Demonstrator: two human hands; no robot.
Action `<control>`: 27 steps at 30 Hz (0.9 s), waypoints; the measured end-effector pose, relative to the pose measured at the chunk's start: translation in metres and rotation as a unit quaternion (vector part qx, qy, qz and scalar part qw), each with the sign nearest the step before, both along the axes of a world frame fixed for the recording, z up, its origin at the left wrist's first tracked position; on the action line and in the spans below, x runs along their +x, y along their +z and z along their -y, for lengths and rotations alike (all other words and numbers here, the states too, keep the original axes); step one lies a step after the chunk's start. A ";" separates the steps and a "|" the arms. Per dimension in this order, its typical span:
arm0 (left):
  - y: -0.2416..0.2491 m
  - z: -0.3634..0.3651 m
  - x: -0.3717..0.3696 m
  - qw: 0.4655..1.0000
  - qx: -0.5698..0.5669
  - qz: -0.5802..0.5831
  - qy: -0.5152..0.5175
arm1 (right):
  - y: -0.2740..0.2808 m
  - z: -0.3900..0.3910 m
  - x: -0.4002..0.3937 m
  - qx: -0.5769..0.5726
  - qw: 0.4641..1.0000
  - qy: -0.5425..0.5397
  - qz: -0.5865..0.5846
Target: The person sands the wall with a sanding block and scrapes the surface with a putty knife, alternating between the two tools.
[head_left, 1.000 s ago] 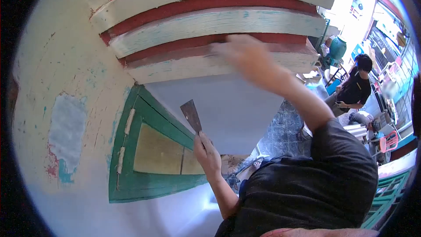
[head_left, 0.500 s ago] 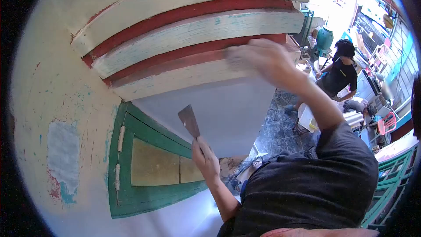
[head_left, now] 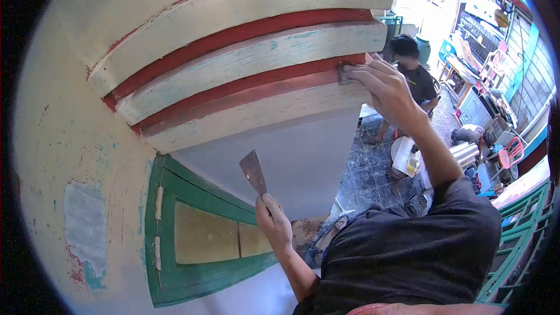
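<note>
My left hand [head_left: 274, 221] is closed around the handle of a putty knife [head_left: 253, 172]; its worn, wide blade points up, away from any surface. My right hand [head_left: 382, 84] reaches to the right end of the stepped moulding [head_left: 251, 102], fingers bent over a small dark pad that looks like sandpaper [head_left: 342, 73]. The pad is pressed to the red-stained lower band, and the fingers hide much of it. Cream strips with blue-green flecks alternate with red grooves along the moulding.
Below the moulding are a pale panel and a green-framed shutter [head_left: 169, 280]. The wall at left has a bare grey patch [head_left: 86, 221]. At right, a person in a dark shirt [head_left: 417, 84] is near a cluttered work area with a pink chair [head_left: 511, 151]; green bars [head_left: 513, 251] stand lower right.
My right hand has slid right along the lower band to its end. The view has shifted slightly. The other person has turned and shifted. My left hand still holds the putty knife.
</note>
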State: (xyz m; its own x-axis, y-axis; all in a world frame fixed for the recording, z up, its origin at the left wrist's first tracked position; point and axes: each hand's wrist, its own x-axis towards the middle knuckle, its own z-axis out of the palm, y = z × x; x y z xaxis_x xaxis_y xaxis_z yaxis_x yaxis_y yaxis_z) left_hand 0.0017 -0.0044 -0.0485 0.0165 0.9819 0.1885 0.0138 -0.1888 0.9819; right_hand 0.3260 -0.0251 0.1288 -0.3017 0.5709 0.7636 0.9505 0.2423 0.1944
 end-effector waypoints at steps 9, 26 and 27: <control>0.012 -0.002 0.015 0.999 0.009 0.015 -0.037 | -0.002 0.013 0.016 0.034 0.998 -0.040 0.025; -0.014 -0.005 0.004 0.996 0.070 -0.055 -0.031 | 0.000 0.010 -0.001 0.003 0.999 -0.043 0.011; -0.018 -0.006 0.004 0.996 0.073 -0.045 -0.028 | 0.001 -0.004 -0.013 0.028 0.999 -0.004 0.023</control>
State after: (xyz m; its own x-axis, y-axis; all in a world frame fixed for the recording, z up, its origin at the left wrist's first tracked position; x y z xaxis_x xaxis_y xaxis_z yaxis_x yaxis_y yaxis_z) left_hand 0.0061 0.0015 -0.0662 0.0934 0.9412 0.3248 0.0865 -0.3327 0.9391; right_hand 0.3130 -0.0215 0.1300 -0.3331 0.5303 0.7797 0.9420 0.2231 0.2507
